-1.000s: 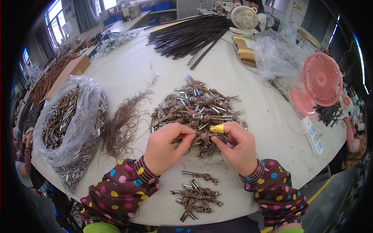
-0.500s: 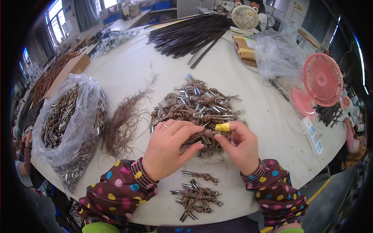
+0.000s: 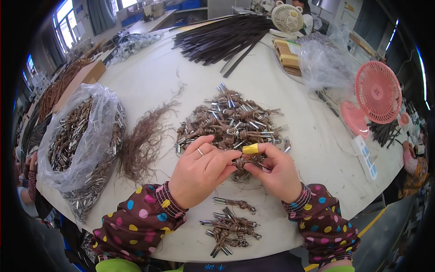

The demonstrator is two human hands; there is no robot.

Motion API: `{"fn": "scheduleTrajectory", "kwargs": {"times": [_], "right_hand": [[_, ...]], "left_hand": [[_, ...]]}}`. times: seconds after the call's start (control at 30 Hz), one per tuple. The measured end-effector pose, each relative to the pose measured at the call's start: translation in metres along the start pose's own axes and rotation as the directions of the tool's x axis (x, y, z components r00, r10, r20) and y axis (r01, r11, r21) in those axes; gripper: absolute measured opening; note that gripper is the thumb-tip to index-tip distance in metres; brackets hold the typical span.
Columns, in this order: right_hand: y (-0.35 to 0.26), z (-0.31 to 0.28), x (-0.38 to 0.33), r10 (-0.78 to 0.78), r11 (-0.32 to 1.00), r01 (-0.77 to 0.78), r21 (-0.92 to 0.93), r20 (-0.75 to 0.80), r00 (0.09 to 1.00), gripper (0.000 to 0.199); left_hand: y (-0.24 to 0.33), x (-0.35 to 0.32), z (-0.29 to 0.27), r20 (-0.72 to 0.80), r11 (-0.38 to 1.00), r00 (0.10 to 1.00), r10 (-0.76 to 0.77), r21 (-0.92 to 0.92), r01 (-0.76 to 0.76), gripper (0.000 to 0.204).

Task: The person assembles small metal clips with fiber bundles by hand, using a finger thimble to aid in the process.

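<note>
Both hands meet over the near edge of a big heap of brown knotted cords with metal end pieces (image 3: pixel 231 122). My left hand (image 3: pixel 199 170) and my right hand (image 3: pixel 274 170) together pinch one brown knotted cord piece (image 3: pixel 244 162) between their fingertips. A yellow cover sits on my right index finger (image 3: pixel 250 148). A ring shows on my left hand. Below the hands lies a small pile of the same cord pieces (image 3: pixel 229 224) near the table's front edge.
A clear plastic bag of metal-ended pieces (image 3: pixel 77 140) stands at the left, with a tuft of loose brown fibres (image 3: pixel 140 140) beside it. Dark strips (image 3: pixel 222 38) lie at the back. A pink fan (image 3: pixel 378 93) and an empty plastic bag (image 3: pixel 324 63) are at the right.
My hands have closed together: the left hand moved right until its fingertips met the right hand's on the cord piece. The heaps have not moved.
</note>
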State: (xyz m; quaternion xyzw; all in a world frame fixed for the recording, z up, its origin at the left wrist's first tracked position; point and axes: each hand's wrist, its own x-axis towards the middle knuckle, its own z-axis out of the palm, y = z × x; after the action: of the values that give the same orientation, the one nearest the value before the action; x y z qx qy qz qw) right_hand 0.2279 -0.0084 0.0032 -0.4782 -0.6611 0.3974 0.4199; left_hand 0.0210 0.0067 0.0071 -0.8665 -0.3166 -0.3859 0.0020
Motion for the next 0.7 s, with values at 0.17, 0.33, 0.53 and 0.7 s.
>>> {"fn": "scheduleTrajectory", "kwargs": {"times": [0.17, 0.33, 0.53, 0.7], "right_hand": [[0.005, 0.003, -0.002, -0.063, 0.995, 0.062, -0.072, -0.013, 0.998, 0.028], [0.013, 0.004, -0.001, 0.074, 0.988, -0.065, 0.143, -0.064, 0.995, 0.021], [0.006, 0.009, -0.004, -0.049, 0.997, 0.055, 0.057, -0.109, 0.993, 0.021], [0.008, 0.016, -0.006, -0.084, 0.996, 0.087, 0.016, -0.139, 0.987, 0.022]], "left_hand": [[-0.004, -0.001, 0.002, -0.001, 1.0, 1.0, 0.017, 0.023, -0.017, 0.032], [-0.001, 0.002, -0.004, 0.003, 0.996, 0.998, -0.062, 0.058, 0.062, 0.031], [0.004, 0.002, -0.004, 0.046, 0.994, 0.993, -0.109, -0.007, 0.109, 0.029], [0.001, -0.005, 0.003, 0.004, 0.996, 0.996, -0.086, 0.016, 0.086, 0.022]]}}
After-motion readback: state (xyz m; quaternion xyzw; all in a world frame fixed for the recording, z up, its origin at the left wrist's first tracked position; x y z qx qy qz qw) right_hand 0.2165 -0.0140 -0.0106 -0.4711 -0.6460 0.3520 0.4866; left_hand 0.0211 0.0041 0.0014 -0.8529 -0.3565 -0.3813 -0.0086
